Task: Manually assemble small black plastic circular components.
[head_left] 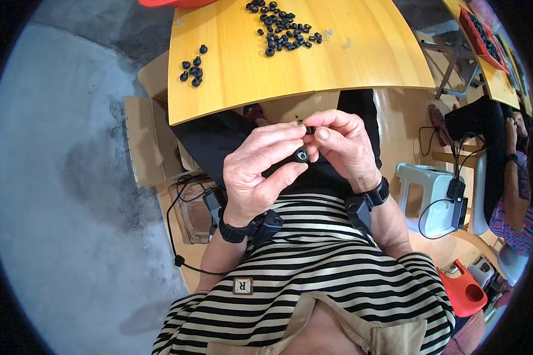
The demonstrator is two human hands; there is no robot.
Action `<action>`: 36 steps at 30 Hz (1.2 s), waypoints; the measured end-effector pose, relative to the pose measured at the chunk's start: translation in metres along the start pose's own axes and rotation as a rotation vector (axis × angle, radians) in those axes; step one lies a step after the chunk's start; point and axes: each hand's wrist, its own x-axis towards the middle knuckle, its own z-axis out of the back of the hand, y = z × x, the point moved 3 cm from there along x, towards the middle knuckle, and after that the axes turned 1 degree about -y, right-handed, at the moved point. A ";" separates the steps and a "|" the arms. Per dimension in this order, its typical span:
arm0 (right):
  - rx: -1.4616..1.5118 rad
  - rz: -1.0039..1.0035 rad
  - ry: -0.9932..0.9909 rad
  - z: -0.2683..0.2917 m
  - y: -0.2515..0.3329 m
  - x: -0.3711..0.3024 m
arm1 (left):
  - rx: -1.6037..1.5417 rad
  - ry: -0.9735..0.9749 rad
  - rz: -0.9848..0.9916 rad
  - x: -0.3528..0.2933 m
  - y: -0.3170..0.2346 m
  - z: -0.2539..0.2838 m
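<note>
In front of my striped shirt, just off the near edge of the wooden table [314, 71], both hands meet. My left hand [251, 163] is closed, its thumb and fingers around a short black cylindrical part [302, 155] with a shiny hollow end. Thumb and forefinger of my right hand [346, 142] pinch a small black piece [310, 130], which the left fingertips also touch. On the tabletop lie a pile of small black parts [284, 29], a smaller cluster of black knob-like parts [195, 72] to the left, and tiny clear bits [327, 34].
An open cardboard box [145, 142] stands left, below the table. To the right are a pale plastic stool [429, 198] with black cables, a red plastic stool [465, 290], and a seated co-worker [509, 195]. A red tray [482, 41] of black parts sits on another table.
</note>
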 end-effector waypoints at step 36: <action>-0.188 0.240 -0.117 -0.011 0.014 -0.008 | -0.044 -0.027 -0.007 0.009 -0.008 -0.010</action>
